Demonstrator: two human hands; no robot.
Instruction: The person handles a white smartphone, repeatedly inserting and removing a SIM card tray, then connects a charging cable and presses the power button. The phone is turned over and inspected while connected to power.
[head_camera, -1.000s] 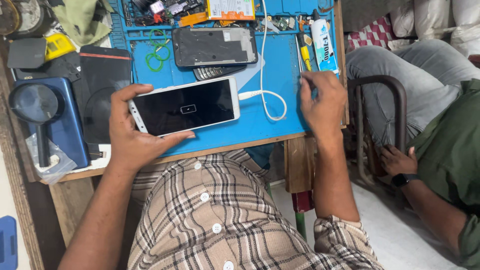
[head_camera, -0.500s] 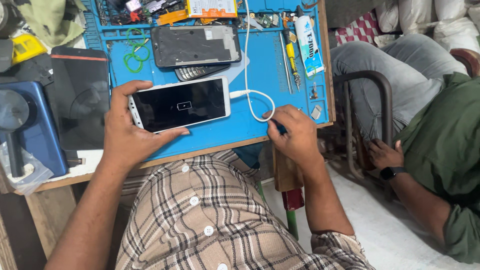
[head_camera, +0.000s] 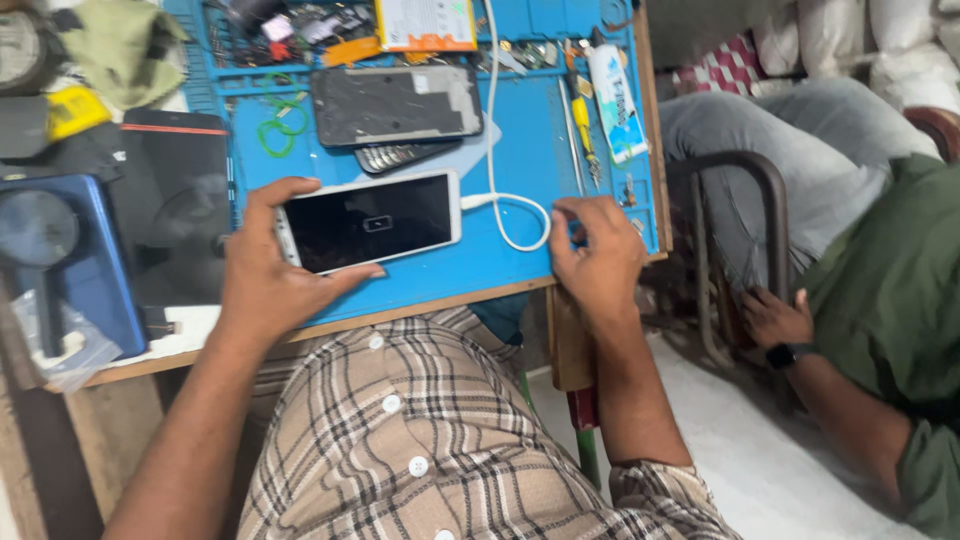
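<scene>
Right hand (head_camera: 598, 258) has shifted up onto the blue mat (head_camera: 520, 150) beside the white cable (head_camera: 510, 215), fingers curled together; left hand (head_camera: 272, 270) pinches the white phone (head_camera: 368, 220) lying on the mat.

A narrow wooden workbench (head_camera: 440, 312) with a worn, pale front edge stands under a blue work mat (head_camera: 520, 150) that covers most of its top. Below and to the right the floor (head_camera: 740, 470) is light and speckled — plain, hard, evenly lit with soft light and no strong shadows. Beside the bench stands a chair with a dark, curved metal frame (head_camera: 770, 190). At the top right, behind it, pale stuffed sacks (head_camera: 880, 40) are stacked, with a patch of red-and-white checked cloth (head_camera: 720, 70) tucked near them. A wooden leg (head_camera: 570, 345) of the bench drops down at its right end — darker near the bottom.
</scene>
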